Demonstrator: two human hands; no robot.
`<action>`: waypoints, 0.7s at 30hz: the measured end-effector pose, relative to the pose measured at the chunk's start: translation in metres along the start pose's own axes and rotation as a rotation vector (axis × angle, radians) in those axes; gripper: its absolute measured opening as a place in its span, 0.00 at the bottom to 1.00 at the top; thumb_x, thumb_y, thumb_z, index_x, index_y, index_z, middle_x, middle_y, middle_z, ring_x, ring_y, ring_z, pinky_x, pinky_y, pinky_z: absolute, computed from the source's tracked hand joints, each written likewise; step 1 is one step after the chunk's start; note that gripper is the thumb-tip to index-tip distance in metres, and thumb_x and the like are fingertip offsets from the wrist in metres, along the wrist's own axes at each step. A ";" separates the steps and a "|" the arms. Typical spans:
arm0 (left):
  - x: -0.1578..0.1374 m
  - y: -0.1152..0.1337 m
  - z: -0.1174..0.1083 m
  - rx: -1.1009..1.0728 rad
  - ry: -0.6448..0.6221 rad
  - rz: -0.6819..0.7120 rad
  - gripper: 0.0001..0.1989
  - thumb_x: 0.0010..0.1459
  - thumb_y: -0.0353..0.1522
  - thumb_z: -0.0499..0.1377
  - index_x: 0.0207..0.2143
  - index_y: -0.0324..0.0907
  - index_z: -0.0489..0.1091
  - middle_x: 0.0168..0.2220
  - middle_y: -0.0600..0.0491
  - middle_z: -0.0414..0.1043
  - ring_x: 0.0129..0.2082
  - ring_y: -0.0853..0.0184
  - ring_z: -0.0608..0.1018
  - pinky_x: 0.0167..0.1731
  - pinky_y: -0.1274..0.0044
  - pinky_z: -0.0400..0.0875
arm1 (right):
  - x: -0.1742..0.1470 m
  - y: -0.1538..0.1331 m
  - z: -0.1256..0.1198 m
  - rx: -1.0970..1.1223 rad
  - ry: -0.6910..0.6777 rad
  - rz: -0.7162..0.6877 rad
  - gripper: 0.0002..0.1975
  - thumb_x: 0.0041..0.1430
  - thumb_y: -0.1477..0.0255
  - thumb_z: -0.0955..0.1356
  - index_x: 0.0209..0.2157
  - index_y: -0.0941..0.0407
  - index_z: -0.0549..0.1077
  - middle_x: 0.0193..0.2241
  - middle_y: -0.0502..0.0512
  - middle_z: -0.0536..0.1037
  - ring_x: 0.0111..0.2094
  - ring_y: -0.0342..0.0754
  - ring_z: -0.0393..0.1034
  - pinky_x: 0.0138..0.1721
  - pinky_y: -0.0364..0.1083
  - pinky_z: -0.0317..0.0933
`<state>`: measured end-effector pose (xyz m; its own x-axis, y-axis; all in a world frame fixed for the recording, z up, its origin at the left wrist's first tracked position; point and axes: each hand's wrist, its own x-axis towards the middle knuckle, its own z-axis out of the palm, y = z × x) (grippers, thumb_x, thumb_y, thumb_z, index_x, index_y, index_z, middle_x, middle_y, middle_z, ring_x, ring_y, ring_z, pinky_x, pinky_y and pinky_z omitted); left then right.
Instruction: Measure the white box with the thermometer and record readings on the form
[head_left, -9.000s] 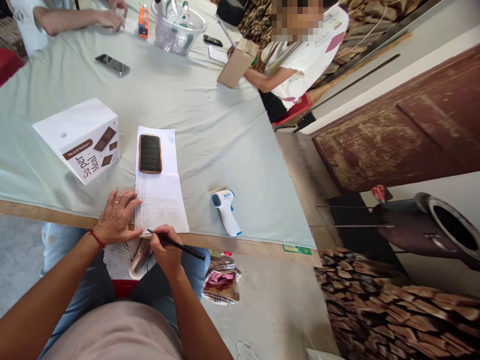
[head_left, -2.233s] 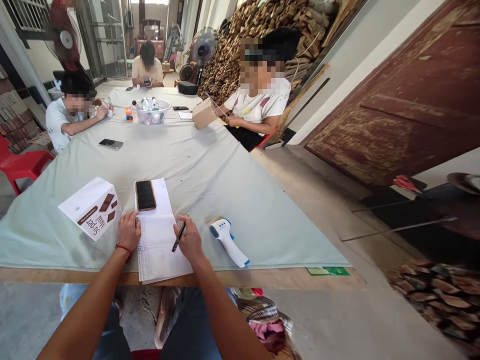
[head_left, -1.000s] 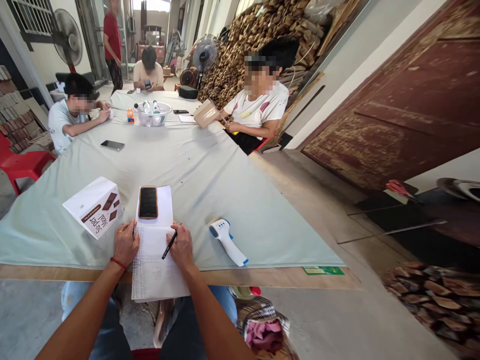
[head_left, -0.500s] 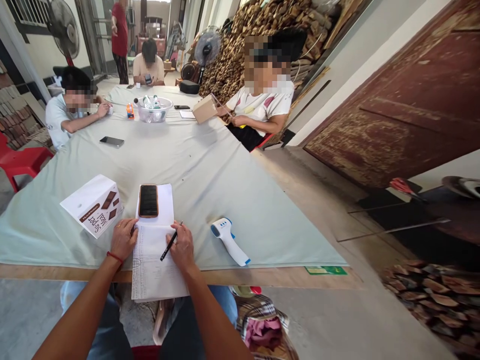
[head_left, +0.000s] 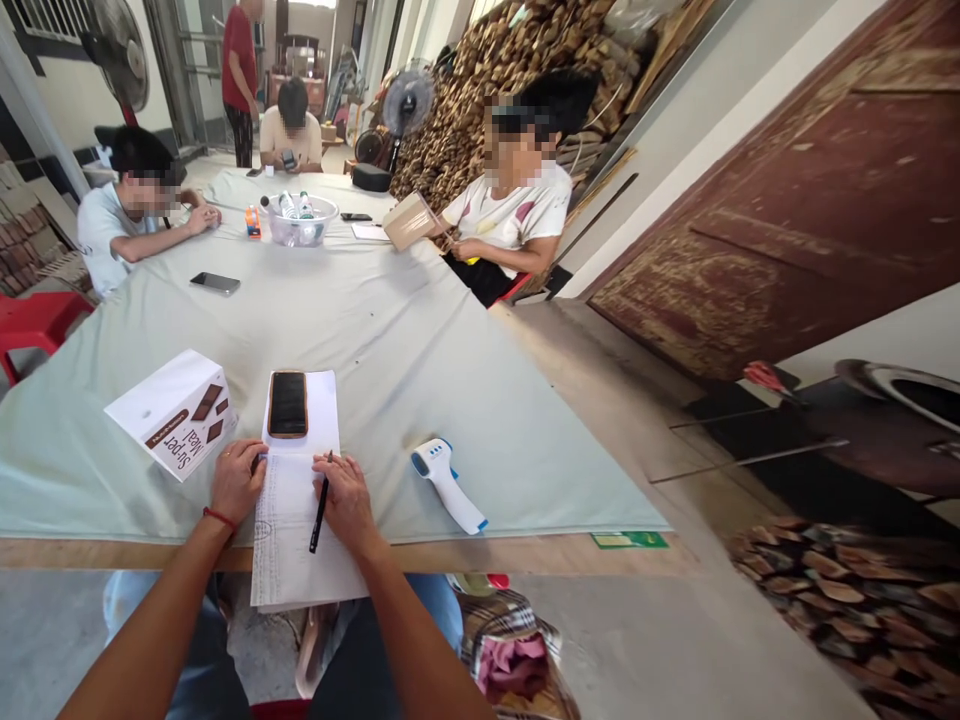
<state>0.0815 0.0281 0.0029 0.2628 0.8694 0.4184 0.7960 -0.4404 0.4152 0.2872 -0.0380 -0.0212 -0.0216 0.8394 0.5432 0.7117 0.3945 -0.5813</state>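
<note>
While fingers of the right hand (head_left: 345,497) close round a pen (head_left: 320,515) in head view, the left hand (head_left: 238,480) curls at the paper's (head_left: 296,560) ten o'clock edge, grip unclear. Paper overhangs the table (head_left: 525,450) at six o'clock; phone (head_left: 288,403) on its twelve o'clock end. Judged step: steadying page, pen idle; writing would call for nib on paper.

The white box (head_left: 176,410) reads "Su-per Meal"; its brown band (head_left: 167,428) says "NutriMotion".

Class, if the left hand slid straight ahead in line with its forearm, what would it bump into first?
The left hand would probably meet the phone lying on the notebook; exact depth is unclear.
</note>
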 end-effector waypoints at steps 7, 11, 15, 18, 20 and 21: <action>-0.016 0.010 0.004 0.063 0.012 0.152 0.17 0.63 0.38 0.53 0.50 0.41 0.71 0.57 0.45 0.70 0.60 0.57 0.68 0.61 0.63 0.63 | 0.001 0.001 0.002 -0.013 0.004 -0.004 0.12 0.62 0.77 0.61 0.42 0.53 0.73 0.48 0.56 0.80 0.55 0.52 0.70 0.61 0.56 0.51; -0.030 0.014 0.011 0.146 -0.120 0.295 0.26 0.64 0.44 0.52 0.61 0.43 0.64 0.63 0.45 0.63 0.65 0.56 0.63 0.65 0.59 0.55 | 0.001 0.001 0.001 -0.007 -0.005 -0.004 0.12 0.61 0.77 0.62 0.43 0.53 0.73 0.49 0.56 0.79 0.56 0.52 0.69 0.61 0.56 0.52; -0.034 0.015 0.013 0.202 -0.193 0.332 0.30 0.63 0.46 0.53 0.64 0.43 0.61 0.66 0.43 0.58 0.66 0.55 0.63 0.65 0.58 0.52 | 0.000 0.001 0.000 0.010 0.034 -0.013 0.11 0.62 0.75 0.62 0.44 0.53 0.72 0.52 0.57 0.78 0.59 0.52 0.66 0.62 0.57 0.50; -0.033 0.017 0.011 0.211 -0.198 0.329 0.30 0.63 0.46 0.53 0.64 0.43 0.61 0.66 0.43 0.58 0.66 0.54 0.62 0.65 0.57 0.52 | -0.001 0.001 0.001 -0.006 0.025 -0.015 0.12 0.63 0.74 0.62 0.45 0.53 0.72 0.53 0.58 0.76 0.60 0.52 0.65 0.63 0.58 0.50; -0.033 0.019 0.010 0.207 -0.203 0.321 0.30 0.63 0.46 0.53 0.64 0.43 0.61 0.66 0.43 0.58 0.66 0.54 0.62 0.65 0.57 0.52 | -0.002 0.002 0.002 -0.019 -0.008 -0.014 0.12 0.63 0.74 0.62 0.45 0.53 0.73 0.53 0.58 0.77 0.59 0.52 0.66 0.62 0.57 0.51; -0.033 0.019 0.009 0.205 -0.207 0.317 0.30 0.63 0.45 0.53 0.64 0.44 0.61 0.66 0.43 0.58 0.67 0.54 0.62 0.65 0.57 0.52 | -0.002 0.002 0.003 -0.025 -0.021 -0.015 0.12 0.63 0.75 0.62 0.45 0.53 0.73 0.52 0.58 0.77 0.59 0.52 0.66 0.62 0.57 0.52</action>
<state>0.0930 -0.0072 -0.0104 0.5993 0.7337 0.3203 0.7443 -0.6580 0.1146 0.2872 -0.0376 -0.0251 -0.0467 0.8413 0.5385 0.7286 0.3975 -0.5578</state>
